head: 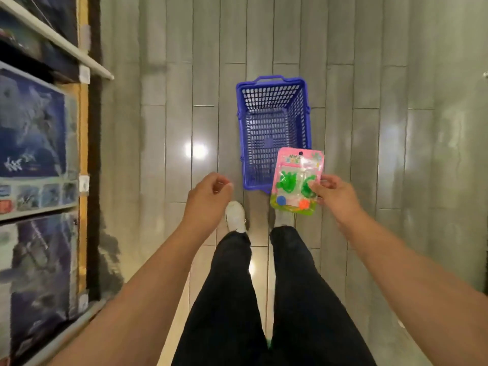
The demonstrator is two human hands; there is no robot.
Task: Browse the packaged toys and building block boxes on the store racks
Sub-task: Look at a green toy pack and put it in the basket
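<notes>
My right hand [334, 195] pinches the right edge of a pink blister-packed toy [297, 178] with green shapes and a blue and an orange piece inside. The pack hangs over the near right corner of a blue plastic basket [244, 138] on the floor. My left hand [208, 199] hovers left of the basket with loosely curled fingers and holds nothing. Large dark-blue building block boxes [33, 133] stand on the rack at the left.
White shelf edges [60, 39] of the rack jut out at the upper left. Grey plank flooring [396, 128] stretches ahead and to the right. My legs and white shoes [235, 216] are below the hands.
</notes>
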